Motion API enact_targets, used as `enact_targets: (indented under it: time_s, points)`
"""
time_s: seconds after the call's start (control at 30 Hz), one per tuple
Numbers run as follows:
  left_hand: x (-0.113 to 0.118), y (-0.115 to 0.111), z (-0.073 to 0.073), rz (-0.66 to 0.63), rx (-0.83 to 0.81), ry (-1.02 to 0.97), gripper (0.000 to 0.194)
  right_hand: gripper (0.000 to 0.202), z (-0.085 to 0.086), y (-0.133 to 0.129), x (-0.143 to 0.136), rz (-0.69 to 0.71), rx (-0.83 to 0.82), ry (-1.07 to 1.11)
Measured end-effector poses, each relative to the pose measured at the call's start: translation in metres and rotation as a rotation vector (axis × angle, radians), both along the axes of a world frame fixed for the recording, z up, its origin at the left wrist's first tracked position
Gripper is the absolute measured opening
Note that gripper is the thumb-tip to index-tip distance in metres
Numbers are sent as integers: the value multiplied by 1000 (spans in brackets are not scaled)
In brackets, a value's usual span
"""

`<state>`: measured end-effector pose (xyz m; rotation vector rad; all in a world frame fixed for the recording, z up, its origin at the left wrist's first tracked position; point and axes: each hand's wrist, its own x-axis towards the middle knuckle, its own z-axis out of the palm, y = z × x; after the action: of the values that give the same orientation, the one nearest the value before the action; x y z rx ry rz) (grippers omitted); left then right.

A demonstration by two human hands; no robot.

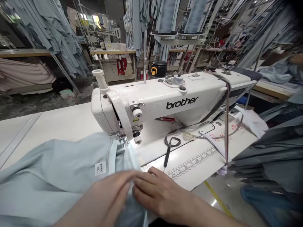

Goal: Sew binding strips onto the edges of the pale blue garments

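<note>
Pinching the near part of the light-blue garment [71, 157] with my right hand [163, 195], fingers curled in, as far as I can tell; left hand [107, 194] blurred alongside, can't tell if it grips. Garment spreads from 8 to 11 o'clock of my hands, reaching the presser foot [124, 141] at 11. Done: XL label [100, 169] on, at 10. Remaining, I'd judge: the stretch between foot and fingers. Black-handled tool [167, 156] at 2, thread cones [167, 17] far out at 1.
</note>
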<state>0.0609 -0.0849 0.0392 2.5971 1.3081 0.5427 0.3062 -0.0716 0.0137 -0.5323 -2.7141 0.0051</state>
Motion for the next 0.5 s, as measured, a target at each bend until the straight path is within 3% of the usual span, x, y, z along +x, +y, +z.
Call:
enact_targets:
  time_s: [0.1, 0.27, 0.5]
  points:
    - [11, 8, -14, -39, 149, 98, 47, 40, -6, -13, 7, -90, 107, 46]
    - [3, 7, -29, -116, 412, 311, 50, 39, -7, -16, 13, -153, 150, 76]
    - [2, 18, -32, -108, 523, 395, 43, 40, -9, -4, 8, -153, 120, 134]
